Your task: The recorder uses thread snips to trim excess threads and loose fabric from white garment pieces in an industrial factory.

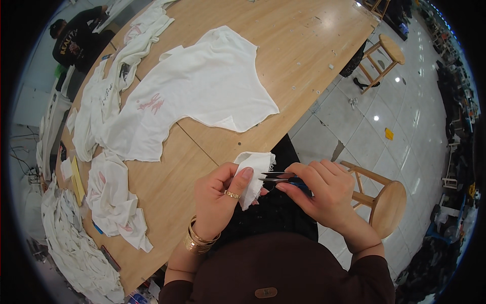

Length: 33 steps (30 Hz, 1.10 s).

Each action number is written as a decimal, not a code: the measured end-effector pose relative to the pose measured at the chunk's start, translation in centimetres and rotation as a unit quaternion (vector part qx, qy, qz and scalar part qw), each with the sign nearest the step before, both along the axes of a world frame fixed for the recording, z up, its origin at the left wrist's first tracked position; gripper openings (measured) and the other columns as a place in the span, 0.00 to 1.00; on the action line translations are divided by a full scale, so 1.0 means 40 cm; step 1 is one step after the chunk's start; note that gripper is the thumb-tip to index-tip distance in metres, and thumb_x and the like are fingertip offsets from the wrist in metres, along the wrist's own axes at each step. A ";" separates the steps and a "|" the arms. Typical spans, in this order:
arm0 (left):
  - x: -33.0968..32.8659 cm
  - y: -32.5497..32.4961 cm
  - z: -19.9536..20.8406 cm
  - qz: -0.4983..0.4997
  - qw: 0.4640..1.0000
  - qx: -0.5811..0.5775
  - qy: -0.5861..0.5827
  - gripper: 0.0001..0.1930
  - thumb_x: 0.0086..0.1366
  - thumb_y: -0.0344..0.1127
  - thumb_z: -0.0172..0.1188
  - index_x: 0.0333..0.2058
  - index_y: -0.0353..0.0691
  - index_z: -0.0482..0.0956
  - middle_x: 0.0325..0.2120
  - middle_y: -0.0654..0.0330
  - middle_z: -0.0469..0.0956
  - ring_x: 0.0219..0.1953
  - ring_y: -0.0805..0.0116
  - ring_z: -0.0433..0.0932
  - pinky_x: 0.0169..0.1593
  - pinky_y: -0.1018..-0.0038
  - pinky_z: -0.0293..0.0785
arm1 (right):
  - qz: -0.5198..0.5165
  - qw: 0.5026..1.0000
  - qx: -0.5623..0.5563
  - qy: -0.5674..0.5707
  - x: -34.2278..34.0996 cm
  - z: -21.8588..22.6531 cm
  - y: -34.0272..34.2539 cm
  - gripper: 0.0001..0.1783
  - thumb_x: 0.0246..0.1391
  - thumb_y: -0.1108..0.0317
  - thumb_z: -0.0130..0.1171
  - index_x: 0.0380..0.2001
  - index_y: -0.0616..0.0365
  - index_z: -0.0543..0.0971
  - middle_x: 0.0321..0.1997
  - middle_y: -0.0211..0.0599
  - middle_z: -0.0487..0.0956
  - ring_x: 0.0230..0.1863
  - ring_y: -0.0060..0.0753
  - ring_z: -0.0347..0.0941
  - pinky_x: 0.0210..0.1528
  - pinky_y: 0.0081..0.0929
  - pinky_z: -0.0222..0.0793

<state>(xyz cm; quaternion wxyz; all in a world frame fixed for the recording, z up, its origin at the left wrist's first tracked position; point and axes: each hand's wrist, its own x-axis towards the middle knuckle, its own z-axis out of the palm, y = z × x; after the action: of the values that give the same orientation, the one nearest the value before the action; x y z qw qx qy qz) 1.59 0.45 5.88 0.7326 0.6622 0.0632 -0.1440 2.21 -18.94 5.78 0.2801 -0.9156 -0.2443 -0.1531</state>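
Note:
My left hand (218,195) pinches a small folded piece of white cloth (255,163) between thumb and fingers, just off the table's near edge and above my lap. The cloth's right edge is frayed, with loose threads. In my right hand (324,190) is a pair of thread snips (277,177), gripped between thumb and fingers. Their dark, pointed blades face left, slightly apart, with the tips at the frayed edge. Whether a thread lies between the blades, I cannot tell. Beyond my hands, a large white garment piece (207,76) with pink script lies spread on the table.
The wooden table (293,50) carries a crumpled white piece (114,192), a white pile (76,248), a yellow strip (78,180) and a phone-like dark object (110,257). Wooden stools (389,209) stand on the tiled floor at right. Another person (78,38) works at far left.

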 end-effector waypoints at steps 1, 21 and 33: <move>-0.001 0.001 -0.002 -0.002 1.000 -0.001 -0.001 0.10 0.63 0.33 0.53 0.32 0.29 0.74 0.23 0.56 0.79 0.24 0.75 0.78 0.24 0.83 0.72 | -0.004 1.000 -0.005 -0.001 -0.001 0.001 0.000 0.14 0.36 0.62 0.68 0.26 0.52 0.76 0.16 0.23 0.68 0.17 0.25 0.63 0.19 0.22 0.55; 0.004 -0.013 -0.016 0.015 0.998 -0.060 0.008 0.11 0.64 0.34 0.53 0.31 0.30 0.72 0.25 0.54 0.78 0.28 0.69 0.80 0.26 0.80 0.75 | -0.006 1.000 0.018 -0.015 0.009 -0.010 0.004 0.13 0.36 0.64 0.69 0.23 0.54 0.75 0.17 0.27 0.70 0.17 0.28 0.64 0.20 0.23 0.56; -0.002 -0.021 -0.021 0.016 0.998 -0.053 -0.005 0.10 0.63 0.34 0.54 0.33 0.29 0.73 0.25 0.55 0.78 0.28 0.70 0.80 0.27 0.81 0.74 | 0.029 0.909 0.228 0.346 0.016 -0.028 0.016 0.09 0.50 0.65 0.59 0.30 0.59 0.74 0.24 0.32 0.76 0.26 0.27 0.73 0.29 0.21 0.66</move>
<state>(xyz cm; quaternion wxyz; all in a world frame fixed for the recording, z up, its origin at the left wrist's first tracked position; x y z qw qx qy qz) 1.50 -0.38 5.04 0.7691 0.6222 0.0626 -0.1317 2.83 -18.32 4.66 0.5529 -0.8147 -0.1167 0.1303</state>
